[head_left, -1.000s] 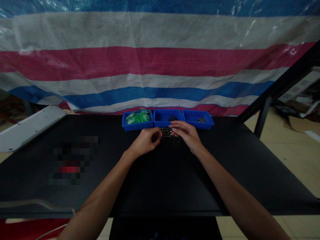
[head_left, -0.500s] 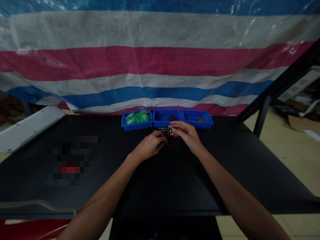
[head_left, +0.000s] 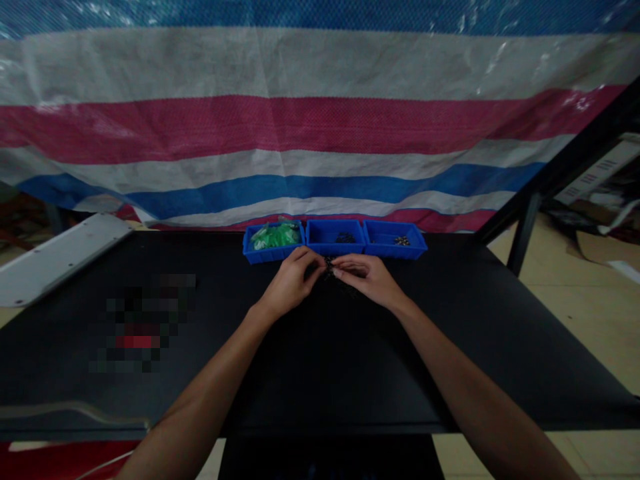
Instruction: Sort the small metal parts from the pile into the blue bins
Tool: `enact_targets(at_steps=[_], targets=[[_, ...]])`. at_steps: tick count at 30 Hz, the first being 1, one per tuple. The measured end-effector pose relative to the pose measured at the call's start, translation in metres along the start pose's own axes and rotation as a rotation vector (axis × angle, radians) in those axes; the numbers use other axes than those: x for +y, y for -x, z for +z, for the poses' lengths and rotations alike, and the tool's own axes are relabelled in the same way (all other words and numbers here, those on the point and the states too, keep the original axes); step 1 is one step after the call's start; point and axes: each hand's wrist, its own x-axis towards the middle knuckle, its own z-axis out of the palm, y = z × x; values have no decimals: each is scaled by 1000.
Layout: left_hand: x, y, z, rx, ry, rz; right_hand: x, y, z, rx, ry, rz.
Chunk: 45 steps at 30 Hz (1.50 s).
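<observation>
My left hand and my right hand meet almost fingertip to fingertip, just in front of the middle blue bin. Thumb and fingers of each hand are pinched together. Anything between them is too small and dark to make out. A pile of small dark metal pieces, perhaps screws, lies on the black table under and between the fingers, mostly hidden by them. More small dark pieces sit in the middle bin. Shiny small metal pieces lie in the right blue bin.
The left blue bin holds green and clear plastic bags. A striped tarp hangs behind the black table. A white panel lies at the far left, near a pixelated patch. A black post stands at the right.
My left hand has shifted slightly up and its fingers have drawn into a pinch. My right hand has come down a little, its fingertips now closed near the left ones.
</observation>
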Motion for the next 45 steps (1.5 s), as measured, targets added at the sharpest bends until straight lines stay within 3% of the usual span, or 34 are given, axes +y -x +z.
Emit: enact_targets(at_steps=[5,10,19,24,30,36,39,45], targets=[[0,1,0,-3,9,-24,3,-1,3,20,-163,94],[-10,5,2,-134,-222,-125,2,-2,3,182,-257,-14],[-11,7,15,-204,-342,-186,1,-2,2,167,-320,-36],[-15,6,10,-146,-291,-156,0,-2,2,161,-235,34],[-8,2,3,-18,-129,-11,3,-2,2,126,-22,-20],[2,0,2,1,-50,31,2,-1,4,-1,-118,37],[4,1,-3,-58,-36,-1,4,-1,3,4,-142,82],[2,4,-12,-367,-115,-41,2,-2,0,160,-141,46]])
